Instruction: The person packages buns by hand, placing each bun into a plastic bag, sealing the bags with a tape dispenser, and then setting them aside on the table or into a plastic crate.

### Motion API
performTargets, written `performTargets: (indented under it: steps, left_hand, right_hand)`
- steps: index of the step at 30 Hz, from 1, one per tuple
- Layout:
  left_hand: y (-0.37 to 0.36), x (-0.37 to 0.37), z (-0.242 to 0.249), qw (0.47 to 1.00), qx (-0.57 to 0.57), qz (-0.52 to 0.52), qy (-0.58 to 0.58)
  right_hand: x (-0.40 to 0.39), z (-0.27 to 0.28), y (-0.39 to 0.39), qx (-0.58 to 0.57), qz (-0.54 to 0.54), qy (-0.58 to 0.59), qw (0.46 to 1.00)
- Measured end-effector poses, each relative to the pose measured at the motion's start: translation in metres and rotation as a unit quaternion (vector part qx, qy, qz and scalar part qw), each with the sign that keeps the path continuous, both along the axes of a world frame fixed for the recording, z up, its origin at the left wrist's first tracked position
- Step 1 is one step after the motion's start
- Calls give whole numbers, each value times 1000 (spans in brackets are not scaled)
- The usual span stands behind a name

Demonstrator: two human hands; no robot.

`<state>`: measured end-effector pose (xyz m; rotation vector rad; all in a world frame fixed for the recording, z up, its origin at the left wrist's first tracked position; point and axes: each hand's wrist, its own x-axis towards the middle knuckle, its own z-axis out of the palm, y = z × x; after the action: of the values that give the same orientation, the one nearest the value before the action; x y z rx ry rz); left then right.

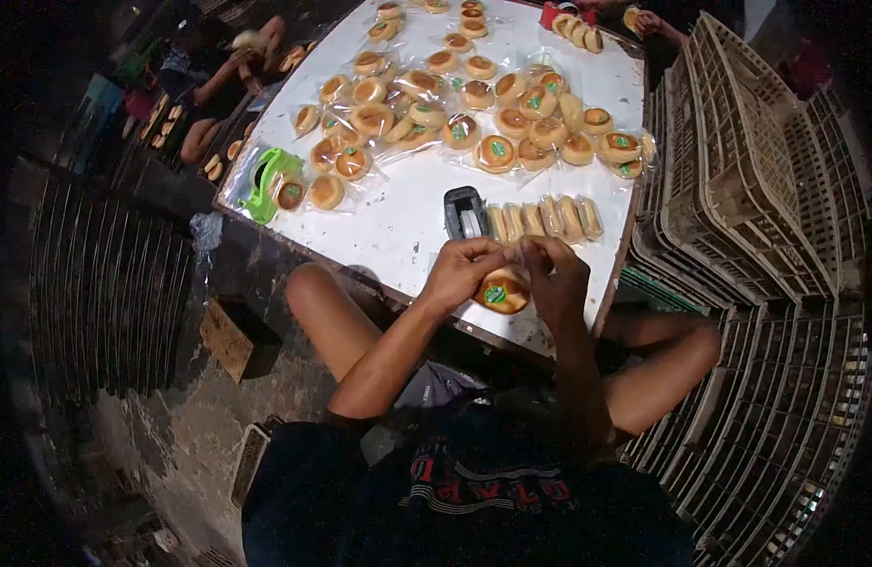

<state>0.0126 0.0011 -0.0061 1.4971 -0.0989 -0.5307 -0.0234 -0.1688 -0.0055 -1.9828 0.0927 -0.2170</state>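
Observation:
At the near edge of the white table (398,248), a round browned bun (504,291) with a green label lies in clear wrapping. My left hand (469,272) pinches the top of that wrapping, thumb and forefinger together. Close beside it, my right hand (556,276) pinches the same wrapping, and the fingertips nearly touch. Just beyond them stands a black tape dispenser (466,215). A row of slim wrapped pastries (549,219) sits to its right. Many bagged round buns (422,113) are heaped across the middle and far table.
A green tape dispenser (266,185) is at the table's left corner. Stacked plastic crates (729,170) rise along the right side. Other people (214,80) sit at the far left, and another person's hand (647,23) is at the far right. A wooden block (230,338) lies on the floor.

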Motion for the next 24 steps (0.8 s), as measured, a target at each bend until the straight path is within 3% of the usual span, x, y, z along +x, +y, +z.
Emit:
performTargets:
  steps: [1,2,4,5,6,8,10,12,13,14,17,18,20,21,24]
  left_hand:
    - [0,3,2,982,-30,6,-188]
    - [-2,2,5,989,-71,31,-129]
    - [-8,-2,14,985,-152,79,-5]
    - [1,3,7,991,-131,-16,35]
    - [2,5,-1,996,-83,-17,39]
    - [5,9,-18,999,14,-17,48]
    - [0,6,-30,996,40,70,-29]
    - [-6,-3,-24,969,83,177,-150]
    - [0,-2,-17,919,147,177,-320]
    - [1,-2,-12,921,104,201,-318]
    - [5,1,-9,917,1,238,-321]
    - [5,1,-10,936,-32,248,-249]
    - [5,-1,-3,955,-96,263,-96]
    - [10,0,-5,967,-159,199,-4]
    - [18,-4,-14,906,-348,140,194]
  right_hand:
    - [0,4,-5,-29,46,-22,998]
    - [1,8,-10,-59,89,-45,993]
    - [2,12,-13,4,87,-19,996]
    - [2,12,-11,28,71,-22,997]
    - [3,13,-10,51,57,-25,997]
    - [6,-9,-1,-10,11,-50,999]
    - [3,-31,16,-8,-29,-22,999]
    - [0,-43,30,150,21,40,988]
    - [-2,-42,41,246,42,41,967]
    - [-3,-42,48,339,63,42,938]
    - [2,-42,55,436,113,85,889]
    - [3,-43,56,465,127,100,870]
    - [11,-40,60,484,36,53,872]
    - [14,-39,62,452,14,49,890]
    - [26,-36,58,269,-8,72,960]
